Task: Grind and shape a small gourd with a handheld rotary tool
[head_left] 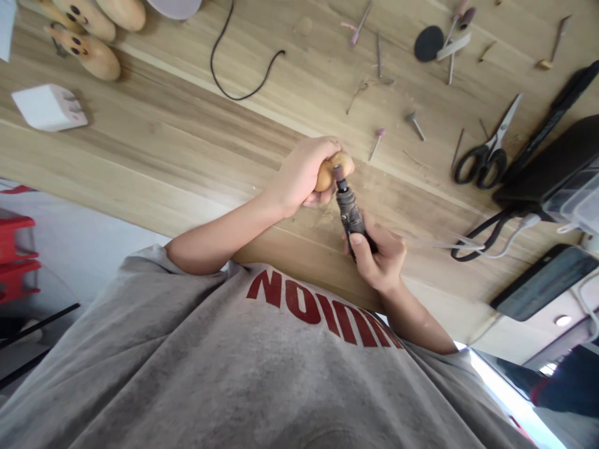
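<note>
My left hand (304, 171) is closed around a small, yellow-brown gourd (324, 177), whose rounded surface shows between thumb and fingers. In my right hand (381, 252) is a dark rotary tool (349, 209), gripped like a pen with the thumb along its side. Its brownish sanding tip (338, 173) meets the gourd or sits right against it; I cannot tell if it is spinning. Both hands are just above the wooden table (187, 137), close to its near edge. My left fingers hide part of the gourd.
Several gourds with drawn faces (88, 53) lie at the far left, near a white plug adapter (49, 107). A black cord (224, 87) curls at the back. Small grinding bits (415, 126), scissors (489, 149), a black pen (556, 118) and a phone (545, 280) lie to the right.
</note>
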Demonstrator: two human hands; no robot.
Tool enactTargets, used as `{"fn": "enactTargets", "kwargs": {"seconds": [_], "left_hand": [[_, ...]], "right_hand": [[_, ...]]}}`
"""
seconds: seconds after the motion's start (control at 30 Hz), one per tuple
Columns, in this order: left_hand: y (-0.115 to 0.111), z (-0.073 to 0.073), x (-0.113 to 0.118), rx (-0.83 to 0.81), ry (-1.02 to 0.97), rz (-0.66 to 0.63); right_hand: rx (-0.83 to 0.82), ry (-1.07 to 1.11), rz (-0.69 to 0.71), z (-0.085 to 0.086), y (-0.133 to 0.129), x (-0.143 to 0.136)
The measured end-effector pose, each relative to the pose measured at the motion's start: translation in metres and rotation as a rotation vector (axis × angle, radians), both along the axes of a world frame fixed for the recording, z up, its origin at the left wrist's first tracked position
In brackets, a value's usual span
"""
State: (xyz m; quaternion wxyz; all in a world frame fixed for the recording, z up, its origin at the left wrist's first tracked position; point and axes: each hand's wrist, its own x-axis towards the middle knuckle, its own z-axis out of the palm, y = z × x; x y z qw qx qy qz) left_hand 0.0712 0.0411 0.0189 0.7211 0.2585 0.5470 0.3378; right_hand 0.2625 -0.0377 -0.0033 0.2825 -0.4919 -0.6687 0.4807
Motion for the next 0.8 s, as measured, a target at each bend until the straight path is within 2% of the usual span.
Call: {"fn": "enactTargets", "kwargs": {"seconds": [0.57,0.8], "left_hand": [[-0.0002,-0.0004,0.0002,0.011,0.064,-0.004],[-0.0048,-0.0062,-0.0006,0.139,0.029,0.034]], "right_hand": [[0.006,0.041,-0.022,0.0008,0.0007,-0.0007],[0.038,0.019,-0.012,-0.0003,0.0000,-0.0009]]}}
